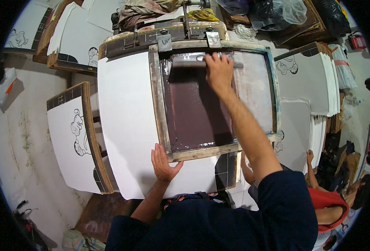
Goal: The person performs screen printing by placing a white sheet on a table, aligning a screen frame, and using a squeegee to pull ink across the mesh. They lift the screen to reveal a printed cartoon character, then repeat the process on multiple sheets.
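A wooden frame (pixel 193 154) lies over a big white sheet (pixel 126 92). Dark purple-brown ink (pixel 195 104) covers much of the inside of the frame. A grey bar (pixel 185 62) is inside the frame, near its far side. The right hand (pixel 219 71) has its grip curled tight around the bar. The left hand (pixel 163 167) is at the frame's near left corner, its grip loose, with the thumb apart from the fingers.

The right arm (pixel 249 121) goes over the frame and hides part of it. Two metal clamps (pixel 164 42) sit on the frame's far side. Past them are a messy rag (pixel 149 12) and a yellow cloth (pixel 203 15). Plastic bags (pixel 277 14) lie past the frame's far right corner.

To the left of the frame is a board with a white sheet (pixel 68 138), which has funny animals drawn in black lines. To the right of the frame is a pile of sheets (pixel 306 81) with a drawing like that too. Another person in a red shirt (pixel 325 203) is off the frame's near right corner. A red thing (pixel 357 42), far to the right of the frame, has pale marks too small to read.
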Motion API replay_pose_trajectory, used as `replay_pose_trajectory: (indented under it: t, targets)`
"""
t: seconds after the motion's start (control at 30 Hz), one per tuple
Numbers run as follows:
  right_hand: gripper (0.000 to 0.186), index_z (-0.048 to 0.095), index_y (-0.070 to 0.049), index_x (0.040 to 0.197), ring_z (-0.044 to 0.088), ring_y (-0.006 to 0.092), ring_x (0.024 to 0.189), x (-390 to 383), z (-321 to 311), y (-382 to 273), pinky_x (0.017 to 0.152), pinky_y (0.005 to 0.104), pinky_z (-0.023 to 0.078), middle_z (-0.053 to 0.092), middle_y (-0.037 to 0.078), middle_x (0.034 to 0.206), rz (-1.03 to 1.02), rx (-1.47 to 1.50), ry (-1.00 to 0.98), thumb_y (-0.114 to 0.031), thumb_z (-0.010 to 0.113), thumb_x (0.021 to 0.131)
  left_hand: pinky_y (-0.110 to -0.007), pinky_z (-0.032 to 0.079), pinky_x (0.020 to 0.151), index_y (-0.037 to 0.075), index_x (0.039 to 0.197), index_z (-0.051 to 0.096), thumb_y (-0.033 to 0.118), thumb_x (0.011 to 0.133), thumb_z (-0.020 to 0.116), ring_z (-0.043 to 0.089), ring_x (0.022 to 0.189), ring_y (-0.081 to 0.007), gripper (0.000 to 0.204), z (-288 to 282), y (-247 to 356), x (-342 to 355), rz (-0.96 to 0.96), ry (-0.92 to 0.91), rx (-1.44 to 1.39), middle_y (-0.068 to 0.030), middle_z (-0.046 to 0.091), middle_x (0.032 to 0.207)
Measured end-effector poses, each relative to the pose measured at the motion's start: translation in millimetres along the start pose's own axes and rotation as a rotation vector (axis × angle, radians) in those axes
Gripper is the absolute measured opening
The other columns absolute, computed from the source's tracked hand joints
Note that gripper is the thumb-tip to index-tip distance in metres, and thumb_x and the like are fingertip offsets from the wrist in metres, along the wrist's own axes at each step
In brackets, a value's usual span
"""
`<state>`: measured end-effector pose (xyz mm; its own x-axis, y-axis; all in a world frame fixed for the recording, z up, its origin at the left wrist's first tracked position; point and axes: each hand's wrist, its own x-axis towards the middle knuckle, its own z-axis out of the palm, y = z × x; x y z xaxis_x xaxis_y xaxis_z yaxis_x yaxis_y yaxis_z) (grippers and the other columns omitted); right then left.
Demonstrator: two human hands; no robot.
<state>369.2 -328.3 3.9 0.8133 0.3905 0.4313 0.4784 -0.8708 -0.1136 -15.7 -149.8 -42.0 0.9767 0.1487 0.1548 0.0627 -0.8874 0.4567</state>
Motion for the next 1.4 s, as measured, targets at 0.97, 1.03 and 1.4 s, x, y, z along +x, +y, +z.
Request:
replay_pose_trajectory:
  t: [0.97,1.03,1.4]
  targets:
    - [0.031,0.067,-0.017,0.108,0.055,0.0280,0.107,-219,-122,-95,0.097,0.0478,0.039,0.060,0.004,0.104,0.061,0.099,-0.276,-0.005,0.072,0.079,-0.055,0.018,0.129,-0.005,0.161,0.023,0.040,0.077,0.087,0.027,0.156,-0.0380,0.115,0,-1,1,-0.003,-0.010,-0.025,-0.0289,0.033,0.163]
    - [0.041,0.067,-0.017,0.109,0.055,0.0291,0.104,-237,-126,-99,0.097,0.0470,0.038,0.059,0.004,0.103,0.057,0.126,-0.266,-0.001,0.073,0.072,-0.055,0.018,0.129,-0.005,0.161,0.023,0.040,0.078,0.086,0.027,0.156,-0.0378,0.114,-1,-2,0,-0.020,-0.036,-0.040,-0.0284,0.032,0.163]
    - [0.034,0.068,-0.016,0.112,0.059,0.0294,0.105,-185,-142,-86,0.096,0.0477,0.039,0.065,0.004,0.103,0.005,0.146,-0.257,-0.008,0.078,0.080,-0.052,0.029,0.125,0.001,0.164,0.023,0.016,0.076,0.091,0.050,0.142,-0.0406,0.113,-14,19,11,-0.256,0.014,-0.389,-0.0273,0.049,0.155]
